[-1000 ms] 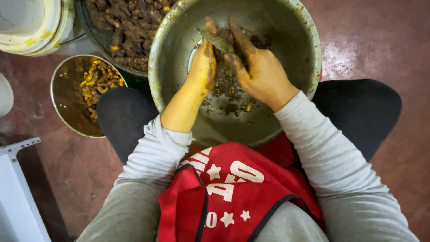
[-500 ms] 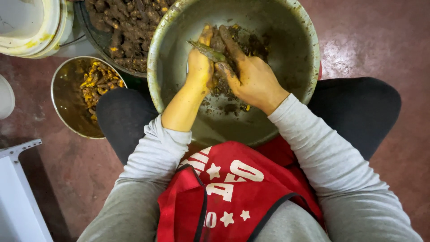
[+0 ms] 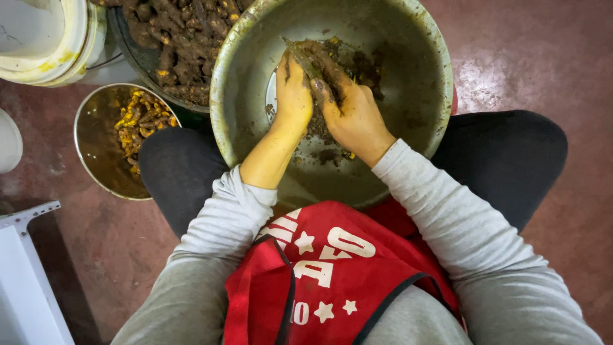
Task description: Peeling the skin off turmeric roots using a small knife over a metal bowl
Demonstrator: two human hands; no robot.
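Upper centre of the frame, inside the big steel bowl (image 3: 408, 121): a muddy brown root piece (image 3: 313, 61), pinched between both hands above a scatter of dark peelings (image 3: 325, 137) on the bowl's bottom. Left hand (image 3: 292, 96) with fingers together, curled against the near side of the root, stained yellow. Right hand (image 3: 348, 108) with mud-caked fingers closed over the root's other side, touching the left. Bowl resting between dark-trousered knees (image 3: 511, 160), above a red apron (image 3: 332, 275) with white stars, grey sleeves (image 3: 217, 236) pushed back. Just left of the bowl, a smaller steel bowl (image 3: 96, 147) holding yellow peeled pieces (image 3: 137, 121). Upper left, a dark basin (image 3: 134, 51) heaped with unpeeled muddy roots (image 3: 185, 32), beside a white bucket (image 3: 51, 45). Lower left corner, a white stool edge (image 3: 25, 255) on reddish floor (image 3: 543, 51).
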